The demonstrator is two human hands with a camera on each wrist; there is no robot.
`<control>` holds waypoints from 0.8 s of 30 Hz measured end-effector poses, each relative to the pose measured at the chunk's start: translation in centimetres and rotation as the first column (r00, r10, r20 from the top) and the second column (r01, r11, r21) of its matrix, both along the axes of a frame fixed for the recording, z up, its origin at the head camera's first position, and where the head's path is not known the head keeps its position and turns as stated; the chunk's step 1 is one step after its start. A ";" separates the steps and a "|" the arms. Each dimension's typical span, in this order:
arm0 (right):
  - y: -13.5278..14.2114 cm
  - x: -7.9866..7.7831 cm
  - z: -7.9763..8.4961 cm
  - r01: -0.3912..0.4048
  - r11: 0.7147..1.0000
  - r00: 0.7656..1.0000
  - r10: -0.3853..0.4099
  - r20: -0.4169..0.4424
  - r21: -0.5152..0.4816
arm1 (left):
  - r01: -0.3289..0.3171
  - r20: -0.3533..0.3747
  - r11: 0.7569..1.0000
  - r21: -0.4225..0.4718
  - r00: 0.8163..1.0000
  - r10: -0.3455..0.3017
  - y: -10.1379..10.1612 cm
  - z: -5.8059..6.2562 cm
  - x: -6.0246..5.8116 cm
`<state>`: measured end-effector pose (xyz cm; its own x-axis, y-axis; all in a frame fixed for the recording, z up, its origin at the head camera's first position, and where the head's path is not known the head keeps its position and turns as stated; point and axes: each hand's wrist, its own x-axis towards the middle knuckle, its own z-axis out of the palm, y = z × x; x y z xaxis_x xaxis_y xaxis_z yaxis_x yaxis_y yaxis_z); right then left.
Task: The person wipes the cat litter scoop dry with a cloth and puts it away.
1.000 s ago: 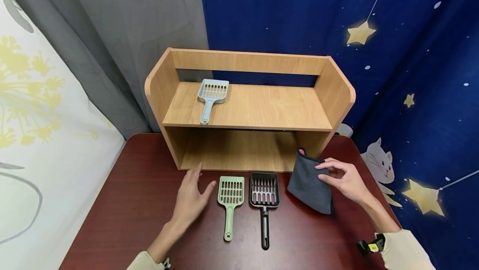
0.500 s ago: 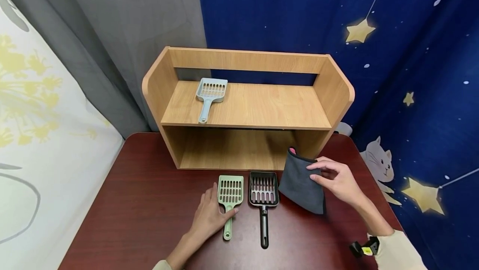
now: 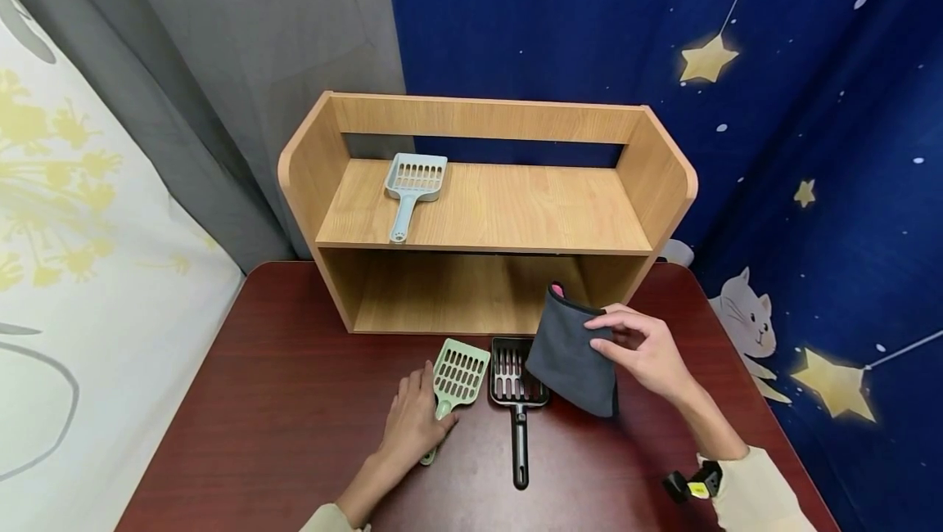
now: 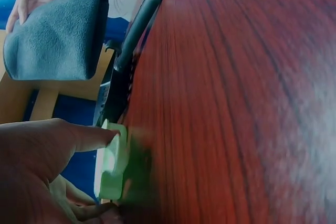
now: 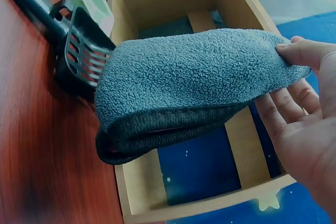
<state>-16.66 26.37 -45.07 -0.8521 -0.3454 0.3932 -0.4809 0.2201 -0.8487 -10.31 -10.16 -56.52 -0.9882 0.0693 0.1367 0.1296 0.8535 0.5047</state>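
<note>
My left hand (image 3: 414,417) grips a pale green litter scoop (image 3: 460,372) by its handle, thumb on one side and fingers on the other. The scoop lies tilted on the table, its slotted head pointing away to the right. A folded dark grey cloth (image 3: 570,352) with a black edge hangs from my right hand (image 3: 639,348), pinched at its upper right between thumb and fingers. Below the cloth, a black litter scoop (image 3: 520,434) lies on the table; the cloth covers part of its head in the head view. In the right wrist view the cloth (image 5: 189,72) is folded over.
A two-tier wooden shelf (image 3: 486,250) stands at the back of the dark red table (image 3: 280,401). On its upper board lies a light blue litter scoop (image 3: 416,184). Behind hang a grey curtain (image 3: 280,41) and a blue star-patterned curtain (image 3: 530,24).
My left hand moved right to the green scoop, took its handle and turned it so its head swung right. My right hand carried the grey cloth left, over the black scoop's edge.
</note>
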 end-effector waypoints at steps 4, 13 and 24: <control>-0.8 -0.3 -0.2 -0.002 1.000 1.000 0.002 -0.004 -0.028 | 0.014 -0.013 0.999 0.032 1.000 -0.013 -0.8 0.1 -0.2; -2.4 -1.0 -0.7 -0.009 0.996 1.000 0.009 -0.010 -0.089 | -0.009 0.015 0.993 0.114 1.000 0.007 -2.8 -0.1 -0.5; -4.1 -1.8 -1.6 0.021 0.970 0.999 -0.030 -0.032 -0.242 | 0.027 0.017 0.997 0.072 0.999 -0.029 -4.9 0.4 -1.0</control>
<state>-18.50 22.29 -46.72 -0.8437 -0.2150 0.4919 -0.5079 0.0229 -0.8611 -11.35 -15.06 -56.15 -0.9883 0.0876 0.1248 0.1435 0.8113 0.5668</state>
